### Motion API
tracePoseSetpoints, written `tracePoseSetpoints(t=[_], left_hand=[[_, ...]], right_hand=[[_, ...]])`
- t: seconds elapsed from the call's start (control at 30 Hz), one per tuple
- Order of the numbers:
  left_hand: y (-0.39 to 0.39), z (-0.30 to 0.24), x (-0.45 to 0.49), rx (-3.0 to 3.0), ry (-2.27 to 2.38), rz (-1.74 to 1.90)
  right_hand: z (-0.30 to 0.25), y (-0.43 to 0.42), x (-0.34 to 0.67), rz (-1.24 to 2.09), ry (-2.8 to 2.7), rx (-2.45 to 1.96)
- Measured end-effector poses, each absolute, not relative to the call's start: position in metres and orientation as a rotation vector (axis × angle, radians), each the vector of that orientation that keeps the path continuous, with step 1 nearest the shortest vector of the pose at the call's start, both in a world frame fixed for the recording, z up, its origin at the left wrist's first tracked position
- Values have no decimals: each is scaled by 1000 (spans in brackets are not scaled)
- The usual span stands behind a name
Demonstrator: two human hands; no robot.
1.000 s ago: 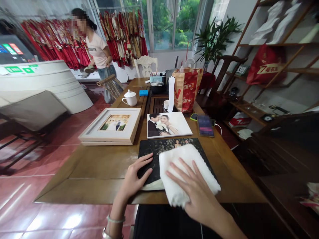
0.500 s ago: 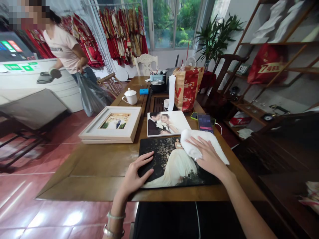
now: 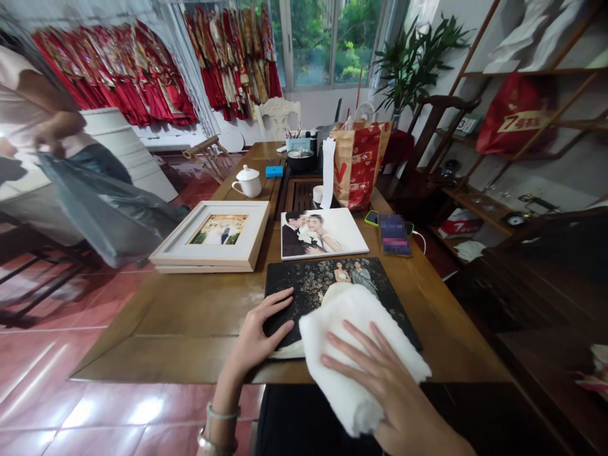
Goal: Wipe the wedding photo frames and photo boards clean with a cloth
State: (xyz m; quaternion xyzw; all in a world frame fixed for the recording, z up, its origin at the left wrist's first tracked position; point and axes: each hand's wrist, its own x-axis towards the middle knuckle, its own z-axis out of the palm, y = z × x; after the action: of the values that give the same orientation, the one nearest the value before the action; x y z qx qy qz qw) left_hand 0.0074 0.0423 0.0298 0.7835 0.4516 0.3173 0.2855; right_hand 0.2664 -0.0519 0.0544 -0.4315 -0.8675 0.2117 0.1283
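A dark wedding photo panel (image 3: 313,285) lies flat at the near edge of the wooden table (image 3: 190,316). My left hand (image 3: 259,335) rests flat on the panel's left edge, fingers spread. My right hand (image 3: 380,380) presses a folded white cloth (image 3: 351,335) onto the panel's near right part, fingers stretched out over the cloth. The cloth hangs a little over the table's front edge and hides the lower half of the picture.
Behind the panel lie a white photo print (image 3: 323,233), a framed picture (image 3: 213,235) and a phone (image 3: 393,234). Farther back stand a white teapot (image 3: 247,181), a tea tray (image 3: 299,196) and a red paper bag (image 3: 358,161). Another person (image 3: 42,145) carries a grey bag (image 3: 109,212) at left.
My right hand has drawn the cloth from the panel's far right corner back toward me. The left hand has stayed put. The other person has walked nearer at left.
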Motion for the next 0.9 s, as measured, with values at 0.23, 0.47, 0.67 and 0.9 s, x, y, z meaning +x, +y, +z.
tracePoseSetpoints(t=[0.23,0.47,0.67,0.9], left_hand=[[43,29,8,2102,1202,842],[42,32,7,1998,1183,868],[38,34,1,1735,1158,933],[39,27,0,1843,1151,903]], right_hand=[[39,-44,314,356,-2250,-1619],[46,-11,245,210,-2221,-1758],[60,-28,191,649,-2460,-1268],[68,-34,216,1001,-2570,-947]])
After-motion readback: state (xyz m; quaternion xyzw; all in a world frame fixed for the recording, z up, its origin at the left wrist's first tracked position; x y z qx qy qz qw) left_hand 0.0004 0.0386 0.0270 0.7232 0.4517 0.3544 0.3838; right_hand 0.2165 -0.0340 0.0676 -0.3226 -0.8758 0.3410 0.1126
